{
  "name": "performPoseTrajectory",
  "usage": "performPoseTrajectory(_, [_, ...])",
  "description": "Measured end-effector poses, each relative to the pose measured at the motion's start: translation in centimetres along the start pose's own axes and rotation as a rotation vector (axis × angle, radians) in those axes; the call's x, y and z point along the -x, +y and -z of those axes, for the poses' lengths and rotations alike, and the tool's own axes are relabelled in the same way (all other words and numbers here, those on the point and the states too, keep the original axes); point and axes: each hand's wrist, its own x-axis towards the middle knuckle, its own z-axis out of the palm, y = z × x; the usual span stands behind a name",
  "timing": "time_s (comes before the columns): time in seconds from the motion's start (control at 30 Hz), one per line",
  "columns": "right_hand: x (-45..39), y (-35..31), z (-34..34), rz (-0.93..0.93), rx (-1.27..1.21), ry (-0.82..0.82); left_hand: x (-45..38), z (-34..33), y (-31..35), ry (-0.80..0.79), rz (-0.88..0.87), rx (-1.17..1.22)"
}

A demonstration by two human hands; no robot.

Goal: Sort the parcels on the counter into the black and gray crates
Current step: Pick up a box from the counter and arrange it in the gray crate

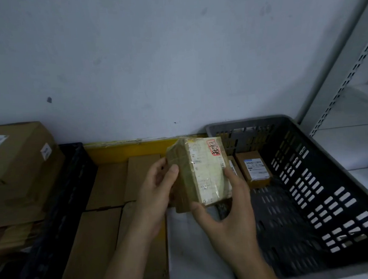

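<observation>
- Gripping a taped parcel (200,173) from both sides, the left hand (158,189) and right hand (226,215) hold it up just left of the gray crate (337,193).
- Inside that crate lies a small labelled box (255,170).
- Flat cardboard boxes (107,187) lie left of the crate, the black crate (59,215) beyond them.

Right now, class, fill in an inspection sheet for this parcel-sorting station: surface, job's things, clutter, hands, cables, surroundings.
Surface: counter with yellow edging at the back.
Job's things: tape-wrapped brown parcel with a red stamp held up; flat brown cardboard parcels on the counter; black plastic crate stacked with boxes; gray slotted plastic crate holding a small labelled box.
Clutter: nothing seen.
Hands: left hand and right hand both grip the parcel, fingers curled round its edges.
Cables: nothing seen.
Surroundings: pale wall; metal shelving at right.
</observation>
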Motion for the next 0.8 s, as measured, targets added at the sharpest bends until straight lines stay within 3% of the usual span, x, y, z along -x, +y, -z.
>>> performPoseTrajectory(0.13, [0.6,0.3,-0.3,0.083,0.062,-0.009,0.4,-1.0,0.4,-0.132,-0.065,-0.128])
performPoseTrajectory(0.43, [0.0,-0.6,2.0,0.067,0.438,-0.011,0.1,-3.6,-0.4,-0.13,-0.078,-0.267])
performPoseTrajectory(0.67, [-2.2,2.6,9.7,-0.031,0.527,0.051,-1.2,-9.5,-1.9,-0.376,-0.124,-0.497])
performPoseTrajectory(0.8, [-6.2,7.1,14.3,-0.108,0.624,0.08,-2.2,-12.4,-4.2,-0.35,-0.201,-0.762])
